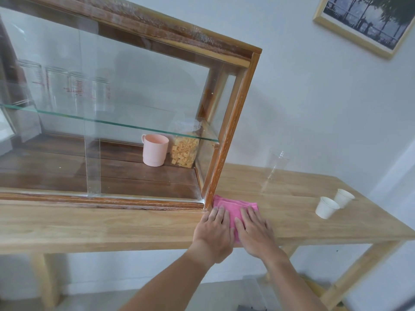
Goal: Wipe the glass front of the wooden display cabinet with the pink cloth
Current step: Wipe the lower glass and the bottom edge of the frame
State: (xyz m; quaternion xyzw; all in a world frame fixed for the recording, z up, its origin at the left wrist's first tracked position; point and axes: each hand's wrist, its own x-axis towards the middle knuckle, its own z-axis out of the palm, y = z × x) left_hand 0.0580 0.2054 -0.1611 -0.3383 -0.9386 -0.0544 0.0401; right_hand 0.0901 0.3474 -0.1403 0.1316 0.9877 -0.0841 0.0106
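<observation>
The wooden display cabinet (233, 122) stands on a light wooden table, its glass front (134, 86) facing me. A folded pink cloth (233, 208) lies flat on the table just right of the cabinet's lower right corner. My left hand (213, 232) and my right hand (254, 232) both rest palm down on the cloth, side by side, fingers extended toward the wall. Neither hand grips the cloth; they press on top of it. The near part of the cloth is hidden under my hands.
Inside the cabinet are a pink mug (155, 149), a jar of pasta (185, 151) and several measuring glasses on a glass shelf (67, 116). On the table (89, 225) to the right stand a clear cup (277, 164) and two white paper cups (326, 207). A framed picture (363, 21) hangs on the wall.
</observation>
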